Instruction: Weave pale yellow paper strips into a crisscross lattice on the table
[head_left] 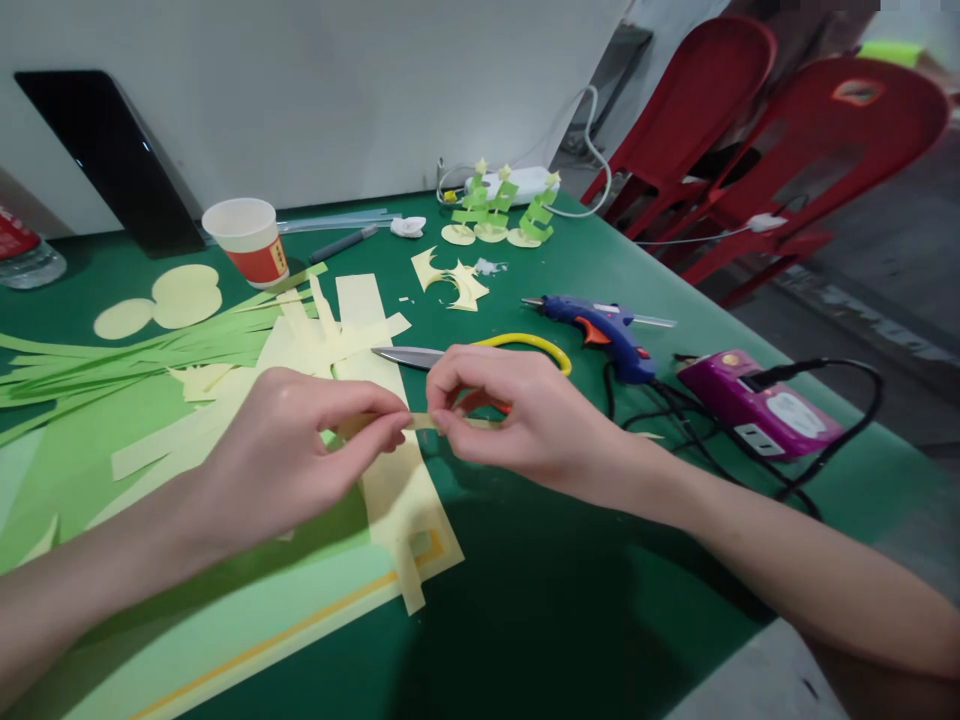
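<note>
Between my hands runs a narrow pale yellow paper strip (pixel 421 422). My left hand (pixel 307 440) pinches one part of it between thumb and forefinger. My right hand (pixel 510 405) pinches it a short way along, and more of the strip shows under that palm. Just behind my right hand lie scissors (pixel 409 355) with a yellow and orange handle, partly covered by the hand. Beneath my left hand are pale yellow paper pieces (pixel 360 300) and green paper sheets (pixel 337 580).
Green paper strips (pixel 135 360) and yellow paper discs (pixel 187 296) lie left. A paper cup (pixel 244 240), a propped phone (pixel 105 160) and small paper plants (pixel 491 210) stand behind. At right are a glue gun (pixel 607 325), a purple power adapter (pixel 757 405) with cables, and red chairs (pixel 840 130).
</note>
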